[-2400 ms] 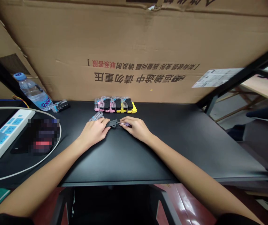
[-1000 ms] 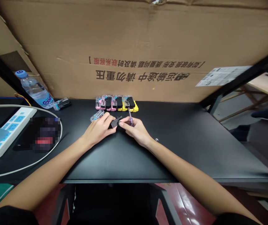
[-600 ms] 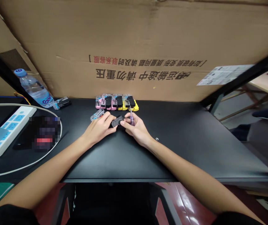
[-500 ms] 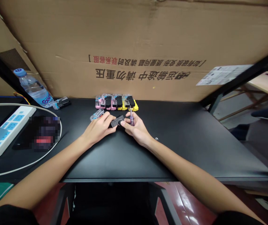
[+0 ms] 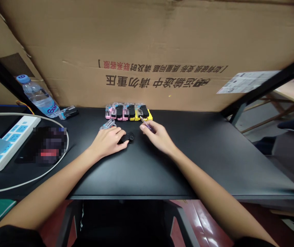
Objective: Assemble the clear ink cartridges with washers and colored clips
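My left hand is closed on a small black plastic part with a round knob-like end, low over the table. A screwdriver with a thin metal shaft and purple handle is gripped in my right hand, its shaft pointing up and left. Just beyond the hands stands a row of small clear-topped cases, with pink ones on the left and yellow ones on the right, each bearing black parts. Partly covered by my left fingers is a loose clear plastic piece.
On the left are a water bottle, a clear-and-black device, a white power strip with a plug, and a looping white cable. A cardboard sheet walls off the back of the black table.
My right hand has moved right, away from the black part, and its screwdriver has tilted to the left. The black part has turned in my left hand.
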{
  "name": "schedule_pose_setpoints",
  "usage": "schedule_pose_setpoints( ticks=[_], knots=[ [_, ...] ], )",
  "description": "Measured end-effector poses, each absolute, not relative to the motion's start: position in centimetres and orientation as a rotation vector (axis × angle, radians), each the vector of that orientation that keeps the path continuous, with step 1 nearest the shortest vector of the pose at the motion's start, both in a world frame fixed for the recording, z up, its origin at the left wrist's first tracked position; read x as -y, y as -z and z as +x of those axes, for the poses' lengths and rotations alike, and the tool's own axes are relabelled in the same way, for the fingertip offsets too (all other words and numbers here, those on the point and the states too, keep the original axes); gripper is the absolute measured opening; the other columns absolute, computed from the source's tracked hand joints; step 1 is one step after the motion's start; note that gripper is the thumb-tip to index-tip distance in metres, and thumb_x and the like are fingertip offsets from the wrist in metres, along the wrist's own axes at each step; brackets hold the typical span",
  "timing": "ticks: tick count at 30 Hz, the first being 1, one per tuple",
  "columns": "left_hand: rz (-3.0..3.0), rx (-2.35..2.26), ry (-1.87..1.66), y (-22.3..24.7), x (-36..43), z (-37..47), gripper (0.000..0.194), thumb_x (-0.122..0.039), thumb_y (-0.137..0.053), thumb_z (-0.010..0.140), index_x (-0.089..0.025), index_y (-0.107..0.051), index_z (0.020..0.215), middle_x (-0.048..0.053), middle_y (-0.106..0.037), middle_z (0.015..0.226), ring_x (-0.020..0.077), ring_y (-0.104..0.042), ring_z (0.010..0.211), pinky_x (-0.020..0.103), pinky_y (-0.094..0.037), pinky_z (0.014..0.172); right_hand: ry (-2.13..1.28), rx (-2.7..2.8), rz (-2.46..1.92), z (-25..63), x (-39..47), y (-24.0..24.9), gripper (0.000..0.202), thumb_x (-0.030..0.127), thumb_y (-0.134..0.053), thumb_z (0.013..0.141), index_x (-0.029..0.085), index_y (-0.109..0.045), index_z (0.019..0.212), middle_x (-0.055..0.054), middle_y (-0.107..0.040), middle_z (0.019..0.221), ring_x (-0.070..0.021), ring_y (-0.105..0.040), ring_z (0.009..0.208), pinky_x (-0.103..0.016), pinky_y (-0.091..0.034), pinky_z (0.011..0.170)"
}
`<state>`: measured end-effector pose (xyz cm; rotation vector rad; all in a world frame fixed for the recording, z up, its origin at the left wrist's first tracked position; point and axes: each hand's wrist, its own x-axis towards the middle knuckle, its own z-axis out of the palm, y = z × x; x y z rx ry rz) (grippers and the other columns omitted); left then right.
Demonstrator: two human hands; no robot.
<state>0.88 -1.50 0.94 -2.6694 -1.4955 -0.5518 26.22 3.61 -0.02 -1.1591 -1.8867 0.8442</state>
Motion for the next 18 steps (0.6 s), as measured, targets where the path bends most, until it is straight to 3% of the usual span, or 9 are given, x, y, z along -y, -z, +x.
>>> schedule_pose_setpoints(
  ticks=[4,8,12,18],
  knots=[
    [-2.662,1.459,0.480,-1.3,1.3,0.4,0.027,-0.042,-0.068,0.101,-0.017,-0.076,0.106,0.011,-0.077,0.101,0.0292,-0.069,0.103,0.038,-0.054,0.081,-0.443,1.876,-1.384,30.5,-6.1,-0.1,0.029,0.041,-0.059,0.100,0.018,-0.077,0.099,-0.007,-0.076,0.087,-0.0220,-0.066,0.076,-0.034,-0.048,0.074],
    [-2.510,1.599,0.525,-2.0,0.8,-0.5,0.032,-0.042,-0.055,0.108,-0.018,-0.076,0.103,0.012,-0.076,0.108,0.0308,-0.066,0.107,0.044,-0.051,0.090,-0.096,1.958,-1.594,34.4,-8.8,1.2,0.033,0.036,-0.059,0.095,0.016,-0.083,0.106,-0.014,-0.079,0.096,-0.0287,-0.071,0.085,-0.039,-0.053,0.079],
    [-2.350,1.830,0.452,-2.3,0.2,-1.7,0.030,-0.033,-0.051,0.107,-0.017,-0.074,0.119,0.016,-0.072,0.119,0.0350,-0.065,0.116,0.047,-0.051,0.095,-0.076,2.032,-1.697,35.9,-10.3,2.8,0.035,0.035,-0.063,0.093,0.016,-0.083,0.114,-0.013,-0.078,0.093,-0.0290,-0.070,0.083,-0.041,-0.054,0.079],
    [-2.352,2.169,0.374,-2.3,-0.1,-2.2,0.046,-0.044,-0.058,0.104,-0.019,-0.063,0.142,0.015,-0.069,0.131,0.0350,-0.070,0.115,0.045,-0.055,0.093,0.064,1.938,-1.518,33.7,-8.7,1.3,0.031,0.039,-0.064,0.098,0.018,-0.081,0.112,-0.014,-0.077,0.101,-0.0267,-0.067,0.082,-0.044,-0.056,0.082]
  ],
)
